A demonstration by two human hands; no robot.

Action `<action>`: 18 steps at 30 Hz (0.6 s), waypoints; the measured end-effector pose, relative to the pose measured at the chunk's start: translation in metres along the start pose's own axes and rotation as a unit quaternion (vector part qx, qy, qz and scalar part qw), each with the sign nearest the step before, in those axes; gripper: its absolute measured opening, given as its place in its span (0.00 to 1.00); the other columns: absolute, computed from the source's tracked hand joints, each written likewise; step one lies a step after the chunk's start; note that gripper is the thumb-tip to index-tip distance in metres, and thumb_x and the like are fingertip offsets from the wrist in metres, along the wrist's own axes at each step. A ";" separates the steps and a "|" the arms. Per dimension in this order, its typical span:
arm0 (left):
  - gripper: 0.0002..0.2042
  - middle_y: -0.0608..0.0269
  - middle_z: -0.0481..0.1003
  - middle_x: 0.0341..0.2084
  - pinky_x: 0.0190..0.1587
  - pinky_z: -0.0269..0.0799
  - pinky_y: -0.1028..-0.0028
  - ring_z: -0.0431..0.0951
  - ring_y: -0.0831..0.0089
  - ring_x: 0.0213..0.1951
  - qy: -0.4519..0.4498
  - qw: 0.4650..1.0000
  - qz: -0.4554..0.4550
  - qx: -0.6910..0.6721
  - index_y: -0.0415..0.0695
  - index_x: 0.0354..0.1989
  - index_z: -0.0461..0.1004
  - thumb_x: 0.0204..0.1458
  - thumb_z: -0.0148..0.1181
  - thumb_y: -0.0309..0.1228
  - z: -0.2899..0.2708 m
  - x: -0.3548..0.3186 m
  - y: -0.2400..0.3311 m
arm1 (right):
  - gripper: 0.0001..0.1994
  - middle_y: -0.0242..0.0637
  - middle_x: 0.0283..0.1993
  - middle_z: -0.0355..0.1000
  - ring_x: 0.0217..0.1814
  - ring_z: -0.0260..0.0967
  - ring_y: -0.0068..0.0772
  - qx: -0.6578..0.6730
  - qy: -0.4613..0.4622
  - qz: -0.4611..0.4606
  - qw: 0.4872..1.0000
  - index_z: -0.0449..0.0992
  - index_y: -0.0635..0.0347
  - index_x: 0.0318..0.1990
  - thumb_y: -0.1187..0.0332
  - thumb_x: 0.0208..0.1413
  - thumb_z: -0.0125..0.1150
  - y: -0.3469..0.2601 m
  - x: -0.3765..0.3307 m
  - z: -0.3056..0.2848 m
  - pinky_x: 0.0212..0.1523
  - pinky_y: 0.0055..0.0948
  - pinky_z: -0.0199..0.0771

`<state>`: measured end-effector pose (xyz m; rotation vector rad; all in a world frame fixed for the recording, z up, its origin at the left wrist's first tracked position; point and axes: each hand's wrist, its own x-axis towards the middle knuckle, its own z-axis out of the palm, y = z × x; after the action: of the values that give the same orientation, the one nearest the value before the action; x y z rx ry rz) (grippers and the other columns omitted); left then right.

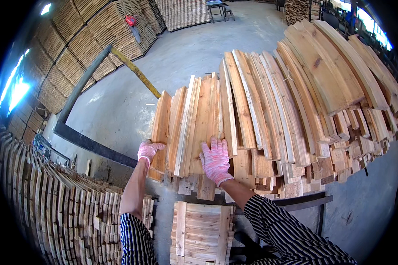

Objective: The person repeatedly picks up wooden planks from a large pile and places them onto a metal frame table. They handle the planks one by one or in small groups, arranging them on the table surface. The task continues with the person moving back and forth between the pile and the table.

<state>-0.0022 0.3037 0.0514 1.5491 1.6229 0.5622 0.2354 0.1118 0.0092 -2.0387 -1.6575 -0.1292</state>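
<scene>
Both my hands wear pink-and-white knit gloves. At the near end of the leftmost wooden board [161,117], my left hand [149,150] is closed on its outer edge, thumb over the top and the other fingers partly hidden. My right hand [216,161] lies flat with fingers spread on the near end of a wider wooden board [204,115]. A narrow pale board [184,128] lies between the two hands. These boards belong to a long pile, some lying flat and others tilted on edge.
Higher layers of wide planks [327,66] rise at the right. A metal frame [86,143] with a yellow bar [135,70] stands left of the pile. Below me is a slatted wood panel [201,234]. Stacked boards [70,212] fill the lower left; tall lumber stacks [93,44] stand behind.
</scene>
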 end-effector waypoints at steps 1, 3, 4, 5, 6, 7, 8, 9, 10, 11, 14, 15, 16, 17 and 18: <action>0.28 0.54 0.81 0.36 0.40 0.79 0.66 0.82 0.62 0.35 0.002 1.000 0.007 0.012 0.32 0.49 0.76 0.37 0.78 0.30 -0.002 -0.009 0.010 | 0.25 0.56 0.70 0.58 0.73 0.52 0.58 0.008 -0.003 0.001 1.000 0.70 0.53 0.62 0.53 0.61 0.53 -0.004 0.000 -0.003 0.77 0.57 0.37; 0.27 0.55 0.82 0.36 0.39 0.79 0.67 0.82 0.63 0.35 0.001 0.999 0.023 0.032 0.33 0.48 0.76 0.37 0.78 0.31 0.000 -0.023 0.026 | 0.24 0.56 0.70 0.58 0.73 0.52 0.58 0.018 -0.007 0.004 1.000 0.70 0.53 0.62 0.53 0.61 0.53 -0.007 0.001 -0.008 0.77 0.57 0.36; 0.26 0.55 0.81 0.35 0.39 0.78 0.67 0.81 0.64 0.35 0.034 0.996 0.052 0.064 0.34 0.46 0.77 0.38 0.78 0.33 0.002 -0.038 0.039 | 0.24 0.56 0.70 0.58 0.73 0.52 0.58 0.029 -0.004 0.005 1.000 0.70 0.53 0.62 0.53 0.61 0.53 -0.014 0.001 -0.009 0.77 0.56 0.36; 0.25 0.50 0.82 0.35 0.40 0.78 0.65 0.81 0.60 0.34 0.052 0.993 0.065 0.080 0.33 0.44 0.77 0.39 0.79 0.35 0.009 -0.046 0.047 | 0.24 0.56 0.69 0.58 0.73 0.52 0.58 0.038 0.000 0.006 0.999 0.70 0.53 0.61 0.53 0.61 0.54 -0.019 0.000 -0.012 0.77 0.56 0.36; 0.29 0.46 0.80 0.39 0.44 0.77 0.64 0.81 0.57 0.40 0.053 0.991 0.051 0.115 0.33 0.47 0.75 0.39 0.79 0.37 0.020 -0.066 0.068 | 0.24 0.55 0.69 0.59 0.73 0.52 0.57 0.046 -0.003 0.009 0.999 0.71 0.53 0.61 0.53 0.61 0.54 -0.024 -0.003 -0.010 0.77 0.56 0.36; 0.33 0.41 0.79 0.44 0.49 0.76 0.62 0.80 0.54 0.45 0.050 0.987 0.042 0.144 0.32 0.50 0.73 0.39 0.80 0.39 0.033 -0.085 0.093 | 0.24 0.55 0.69 0.59 0.73 0.52 0.57 0.048 -0.002 0.009 0.999 0.71 0.54 0.61 0.54 0.61 0.54 -0.026 -0.002 -0.009 0.77 0.56 0.36; 0.37 0.39 0.76 0.48 0.53 0.74 0.62 0.77 0.52 0.50 0.071 0.978 0.077 0.182 0.32 0.54 0.69 0.39 0.80 0.41 0.040 -0.091 0.102 | 0.24 0.55 0.69 0.58 0.73 0.52 0.57 0.056 0.000 0.007 0.998 0.71 0.54 0.60 0.54 0.60 0.55 -0.034 0.000 -0.010 0.77 0.56 0.36; 0.41 0.36 0.73 0.52 0.56 0.72 0.62 0.74 0.50 0.55 0.070 0.971 0.120 0.194 0.32 0.57 0.65 0.39 0.80 0.44 0.074 -0.086 0.105 | 0.23 0.55 0.69 0.58 0.74 0.51 0.57 0.030 -0.001 0.012 0.999 0.71 0.55 0.60 0.54 0.60 0.55 -0.015 -0.001 -0.007 0.77 0.56 0.37; 0.46 0.34 0.70 0.56 0.60 0.70 0.61 0.72 0.48 0.59 0.088 0.958 0.153 0.227 0.32 0.61 0.61 0.38 0.80 0.46 0.079 -0.089 0.107 | 0.23 0.55 0.69 0.58 0.74 0.51 0.57 0.038 -0.006 0.011 0.999 0.71 0.55 0.60 0.54 0.60 0.55 -0.016 -0.001 -0.009 0.77 0.56 0.37; 0.49 0.34 0.67 0.58 0.62 0.68 0.61 0.69 0.47 0.61 0.069 0.958 0.128 0.246 0.33 0.63 0.58 0.38 0.79 0.48 0.078 -0.091 0.105 | 0.23 0.55 0.69 0.58 0.74 0.51 0.58 0.046 -0.011 0.010 0.999 0.71 0.55 0.59 0.55 0.60 0.56 -0.016 0.000 -0.011 0.77 0.56 0.37; 0.57 0.35 0.60 0.64 0.67 0.64 0.62 0.64 0.45 0.65 0.047 0.957 0.056 0.281 0.35 0.68 0.49 0.36 0.79 0.53 0.072 -0.093 0.099 | 0.23 0.55 0.69 0.58 0.74 0.51 0.57 0.055 -0.014 0.011 0.998 0.71 0.56 0.59 0.55 0.60 0.56 -0.019 0.002 -0.017 0.77 0.56 0.37; 0.58 0.35 0.60 0.64 0.67 0.63 0.62 0.64 0.45 0.66 0.048 0.956 0.060 0.285 0.36 0.69 0.48 0.35 0.79 0.52 0.069 -0.090 0.100 | 0.23 0.56 0.69 0.58 0.74 0.51 0.57 0.056 -0.014 0.013 0.998 0.71 0.55 0.59 0.55 0.60 0.56 -0.020 0.004 -0.019 0.77 0.56 0.37; 0.59 0.35 0.60 0.65 0.67 0.63 0.62 0.64 0.45 0.66 0.041 0.956 0.058 0.284 0.36 0.70 0.48 0.35 0.79 0.52 0.072 -0.090 0.097 | 0.23 0.56 0.68 0.58 0.73 0.51 0.57 0.052 -0.004 0.011 0.999 0.71 0.55 0.59 0.54 0.59 0.56 -0.018 0.001 -0.017 0.77 0.56 0.37; 0.59 0.35 0.59 0.65 0.67 0.63 0.62 0.63 0.45 0.66 0.033 0.957 0.057 0.283 0.37 0.70 0.47 0.34 0.80 0.52 0.074 -0.090 0.095 | 0.23 0.56 0.68 0.58 0.73 0.52 0.57 0.047 0.005 0.010 0.999 0.71 0.55 0.59 0.54 0.59 0.56 -0.016 -0.001 -0.014 0.77 0.56 0.37; 0.62 0.36 0.60 0.65 0.67 0.63 0.62 0.64 0.46 0.66 0.030 0.955 0.057 0.289 0.39 0.73 0.44 0.34 0.79 0.52 0.076 -0.087 0.095 | 0.23 0.57 0.68 0.59 0.73 0.52 0.57 0.042 0.014 0.010 0.999 0.71 0.54 0.59 0.54 0.59 0.56 -0.014 -0.003 -0.011 0.77 0.56 0.37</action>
<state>0.1089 0.2176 0.1026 2.0736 1.8555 0.1932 0.2241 0.1064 0.0223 -1.9815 -1.5992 -0.0809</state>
